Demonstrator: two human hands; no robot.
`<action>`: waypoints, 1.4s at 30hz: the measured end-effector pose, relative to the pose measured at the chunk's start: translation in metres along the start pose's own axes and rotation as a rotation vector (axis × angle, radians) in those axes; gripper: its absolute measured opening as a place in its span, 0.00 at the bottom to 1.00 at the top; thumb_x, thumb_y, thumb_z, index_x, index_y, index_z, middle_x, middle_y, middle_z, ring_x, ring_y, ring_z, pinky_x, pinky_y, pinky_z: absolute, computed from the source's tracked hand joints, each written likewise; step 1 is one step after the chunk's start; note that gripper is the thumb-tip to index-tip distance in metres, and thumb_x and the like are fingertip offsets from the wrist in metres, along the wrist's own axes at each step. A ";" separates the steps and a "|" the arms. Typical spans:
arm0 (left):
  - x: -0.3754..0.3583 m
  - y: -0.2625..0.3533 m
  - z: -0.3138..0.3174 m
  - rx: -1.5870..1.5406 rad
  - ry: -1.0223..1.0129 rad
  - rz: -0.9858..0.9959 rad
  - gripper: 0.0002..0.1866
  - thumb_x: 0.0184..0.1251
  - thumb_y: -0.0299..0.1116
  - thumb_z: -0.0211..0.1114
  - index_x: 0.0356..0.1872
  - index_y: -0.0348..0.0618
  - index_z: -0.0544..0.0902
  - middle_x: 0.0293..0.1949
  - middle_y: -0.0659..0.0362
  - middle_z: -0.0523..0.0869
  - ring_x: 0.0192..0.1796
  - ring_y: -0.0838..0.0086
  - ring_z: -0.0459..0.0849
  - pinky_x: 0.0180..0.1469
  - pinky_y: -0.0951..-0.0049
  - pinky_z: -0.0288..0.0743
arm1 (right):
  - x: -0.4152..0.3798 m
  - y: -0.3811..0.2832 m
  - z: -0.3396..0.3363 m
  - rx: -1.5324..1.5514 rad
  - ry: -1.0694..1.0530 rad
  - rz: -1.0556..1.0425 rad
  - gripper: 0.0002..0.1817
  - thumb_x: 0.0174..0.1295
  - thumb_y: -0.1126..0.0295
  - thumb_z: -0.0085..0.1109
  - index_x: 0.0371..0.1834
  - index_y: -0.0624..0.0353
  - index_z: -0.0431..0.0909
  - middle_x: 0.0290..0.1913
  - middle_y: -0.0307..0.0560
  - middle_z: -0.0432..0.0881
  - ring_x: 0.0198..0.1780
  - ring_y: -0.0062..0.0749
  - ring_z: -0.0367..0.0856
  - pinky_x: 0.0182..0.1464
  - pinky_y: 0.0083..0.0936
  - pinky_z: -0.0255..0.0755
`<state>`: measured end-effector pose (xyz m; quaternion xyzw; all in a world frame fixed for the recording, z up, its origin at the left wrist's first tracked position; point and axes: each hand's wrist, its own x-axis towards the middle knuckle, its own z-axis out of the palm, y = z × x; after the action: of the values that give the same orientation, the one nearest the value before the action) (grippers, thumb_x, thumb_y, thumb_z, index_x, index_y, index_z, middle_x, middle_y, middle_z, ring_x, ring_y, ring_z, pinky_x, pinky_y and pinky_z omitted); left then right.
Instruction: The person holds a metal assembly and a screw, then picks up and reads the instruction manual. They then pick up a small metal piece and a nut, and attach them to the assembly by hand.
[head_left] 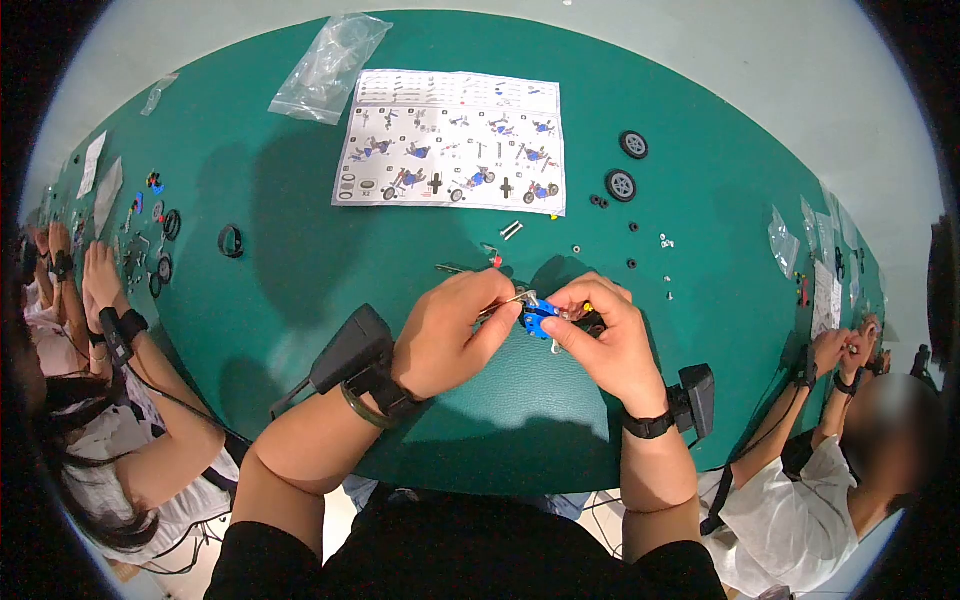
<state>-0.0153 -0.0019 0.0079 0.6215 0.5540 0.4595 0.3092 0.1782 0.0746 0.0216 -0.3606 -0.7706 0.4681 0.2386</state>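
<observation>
A small blue model part (541, 318) with metal and black pieces on it is in front of me, above the table's near side. My right hand (607, 333) grips it between thumb and fingers; a bit of yellow shows by the fingertips. My left hand (457, 325) is closed in a pinch on a thin metal piece (518, 297) touching the blue part's upper left; its exact kind is hard to make out. Just beyond my left fingers lie a small red piece (496, 261) and a thin dark rod (450, 268).
A printed instruction sheet (450, 140) lies beyond my hands, with a clear plastic bag (330, 70) at its upper left. Two wheels (621, 185), small black rings and screws (512, 231) lie around it. A black band (230, 241) is further left. Other people work at both sides.
</observation>
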 end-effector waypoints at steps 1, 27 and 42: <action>0.000 0.000 0.000 0.000 -0.002 -0.006 0.04 0.64 0.24 0.62 0.34 0.39 0.75 0.27 0.57 0.76 0.28 0.68 0.74 0.32 0.69 0.67 | 0.000 0.000 0.000 0.002 -0.001 0.002 0.09 0.52 0.68 0.70 0.33 0.53 0.79 0.30 0.35 0.79 0.34 0.26 0.77 0.47 0.28 0.61; 0.003 0.005 -0.002 0.000 0.005 -0.014 0.04 0.62 0.26 0.62 0.32 0.41 0.75 0.27 0.52 0.79 0.32 0.56 0.78 0.35 0.61 0.70 | -0.001 0.001 -0.001 -0.035 -0.002 -0.010 0.10 0.51 0.69 0.72 0.34 0.52 0.80 0.31 0.33 0.79 0.36 0.26 0.77 0.51 0.29 0.58; 0.002 0.000 -0.001 -0.014 0.004 -0.002 0.04 0.63 0.24 0.63 0.33 0.40 0.75 0.26 0.57 0.76 0.28 0.68 0.74 0.33 0.70 0.67 | 0.001 -0.002 -0.002 -0.088 -0.002 -0.075 0.10 0.49 0.73 0.71 0.35 0.56 0.80 0.32 0.37 0.79 0.34 0.26 0.76 0.45 0.26 0.64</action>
<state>-0.0158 -0.0005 0.0089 0.6179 0.5518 0.4644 0.3131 0.1786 0.0759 0.0248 -0.3410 -0.8037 0.4250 0.2391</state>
